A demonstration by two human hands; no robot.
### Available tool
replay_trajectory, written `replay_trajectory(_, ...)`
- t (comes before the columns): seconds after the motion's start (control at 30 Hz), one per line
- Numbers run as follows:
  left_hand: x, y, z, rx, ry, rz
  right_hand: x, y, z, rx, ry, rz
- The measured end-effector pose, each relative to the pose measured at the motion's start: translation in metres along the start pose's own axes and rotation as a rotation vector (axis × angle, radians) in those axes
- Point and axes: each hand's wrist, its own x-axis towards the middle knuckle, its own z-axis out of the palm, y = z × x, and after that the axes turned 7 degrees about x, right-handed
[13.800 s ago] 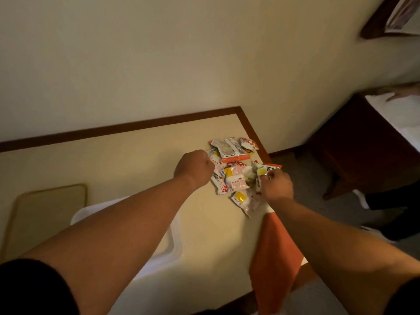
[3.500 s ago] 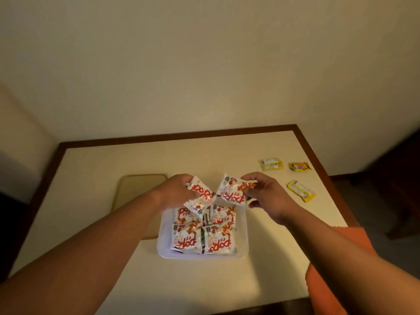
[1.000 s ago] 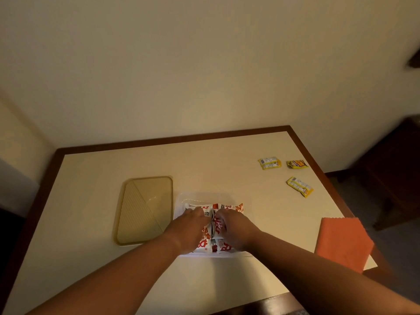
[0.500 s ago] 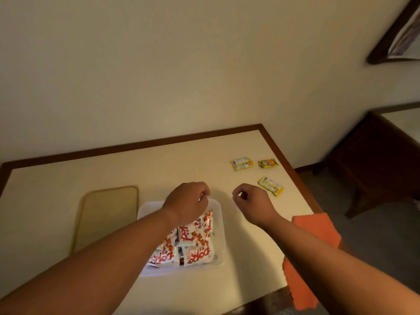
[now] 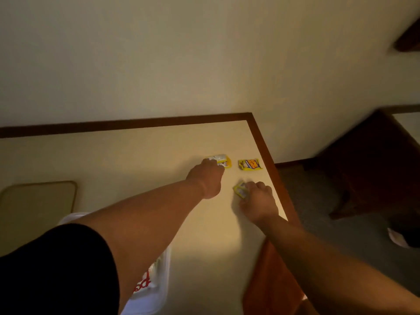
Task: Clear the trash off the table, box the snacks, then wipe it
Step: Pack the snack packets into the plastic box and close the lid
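Observation:
Three small yellow packets lie near the table's (image 5: 136,155) far right corner. My left hand (image 5: 205,176) reaches out and its fingers rest on the left yellow packet (image 5: 221,160), closing on it. My right hand (image 5: 258,200) covers and grips the nearer yellow packet (image 5: 239,190). A third yellow packet (image 5: 250,164) lies untouched between them near the table's right edge. The clear plastic box (image 5: 159,280) with red-and-white snack bags sits at the lower left, mostly hidden under my left arm.
The box's tan lid (image 5: 38,201) lies flat at the table's left. An orange cloth (image 5: 270,280) hangs over the front right edge. The wall runs just behind the table. Dark wooden furniture (image 5: 368,160) stands to the right, over grey carpet.
Both hands have left the snack box and stretched to the far right corner, landing on two of the yellow packets. The view has swung right.

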Motion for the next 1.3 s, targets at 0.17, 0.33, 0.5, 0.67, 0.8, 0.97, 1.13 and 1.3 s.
replay_trajectory(0.17,0.044,0.003,0.014,0.089,0.016,-0.011,0.014,0.003,0.008,0.015,-0.042,-0.068)
replay_trajectory(0.33,0.039,0.002,0.016,0.031,0.031,-0.062,0.019,0.003,0.000,0.320,0.043,0.028)
replay_trajectory(0.5,0.017,-0.026,0.003,-0.709,0.043,-0.361,0.002,-0.024,-0.025,1.279,-0.155,0.371)
replay_trajectory(0.67,-0.052,-0.060,-0.034,-1.454,-0.092,-0.504,-0.026,-0.063,-0.039,1.602,-0.323,0.413)
replay_trajectory(0.8,-0.118,-0.094,-0.053,-1.529,-0.126,-0.502,-0.059,-0.112,-0.040,1.494,-0.407,0.244)
replay_trajectory(0.97,-0.198,-0.136,-0.052,-1.170,-0.075,-0.362,-0.109,-0.167,-0.026,1.181,-0.390,0.008)
replay_trajectory(1.13,-0.268,-0.175,-0.042,-0.833,-0.145,-0.232,-0.153,-0.196,-0.004,0.827,-0.428,-0.221)
replay_trajectory(1.3,-0.303,-0.173,-0.023,-0.363,-0.275,-0.048,-0.184,-0.219,0.016,0.271,-0.451,-0.493)
